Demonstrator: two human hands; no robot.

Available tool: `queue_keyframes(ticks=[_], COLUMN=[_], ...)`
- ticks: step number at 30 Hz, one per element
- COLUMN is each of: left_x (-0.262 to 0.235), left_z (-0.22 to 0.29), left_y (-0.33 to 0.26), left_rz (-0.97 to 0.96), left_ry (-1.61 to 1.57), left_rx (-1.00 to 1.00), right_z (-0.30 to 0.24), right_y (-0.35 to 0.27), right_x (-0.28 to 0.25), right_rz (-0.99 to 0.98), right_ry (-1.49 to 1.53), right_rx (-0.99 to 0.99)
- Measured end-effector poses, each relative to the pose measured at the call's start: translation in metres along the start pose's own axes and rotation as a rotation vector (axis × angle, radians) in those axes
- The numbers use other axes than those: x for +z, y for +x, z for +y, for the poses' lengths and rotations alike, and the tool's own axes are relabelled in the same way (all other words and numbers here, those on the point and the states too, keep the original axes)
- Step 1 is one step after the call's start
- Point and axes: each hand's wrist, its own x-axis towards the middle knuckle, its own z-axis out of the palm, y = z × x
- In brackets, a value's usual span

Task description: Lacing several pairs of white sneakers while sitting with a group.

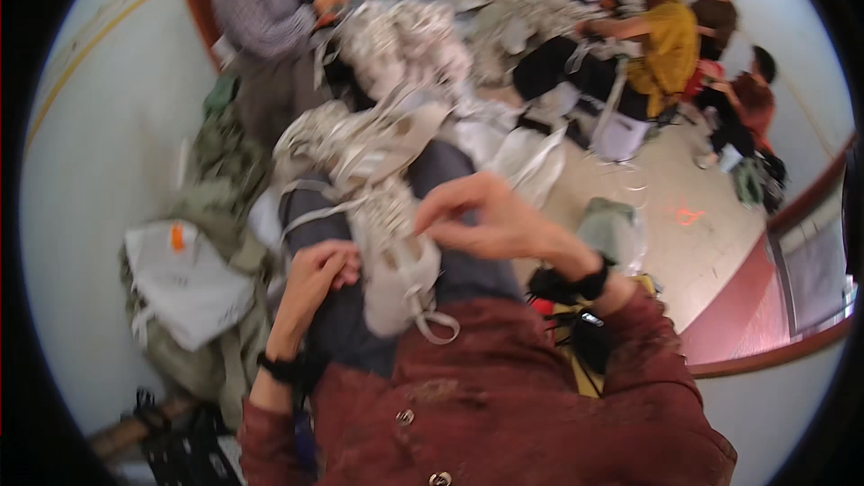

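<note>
Across my lap lies a pale beige shoe upper (402, 272) with a criss-cross of lace up its middle. A loose loop of lace (438, 328) hangs off its near end. My left hand (322, 272) is beside its left edge, fingers curled and closed; what they hold, if anything, is hidden. My right hand (490, 219) hovers at its right side with bent fingers pinched near the lacing, and a blur hides anything between them. More laced shoe uppers (369, 148) overlap the far end, over my knees.
Beyond my knees rises a heap of pale shoe uppers (409, 45). On the left, a white bag (189, 283) rests on olive-green cloth (220, 157). A person in a checked shirt (270, 18) stands at far left; one in yellow (666, 45) sits at far right, with others behind.
</note>
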Motion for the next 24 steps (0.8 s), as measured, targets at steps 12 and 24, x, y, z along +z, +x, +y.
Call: queue_keyframes(ticks=[12,24], left_x=[0.020,0.069], left_z=[0.032,0.043], left_y=[-0.009,0.021], left_rz=[0.040,-0.003], left_ry=[-0.118,0.473], left_rx=[-0.003,0.177], right_z=[-0.114,-0.086], right_y=[-0.034,-0.039], right_x=[0.023,0.069], right_rz=[-0.401,-0.613], right_ry=[0.174,-0.122], right_rx=[-0.296,-0.363])
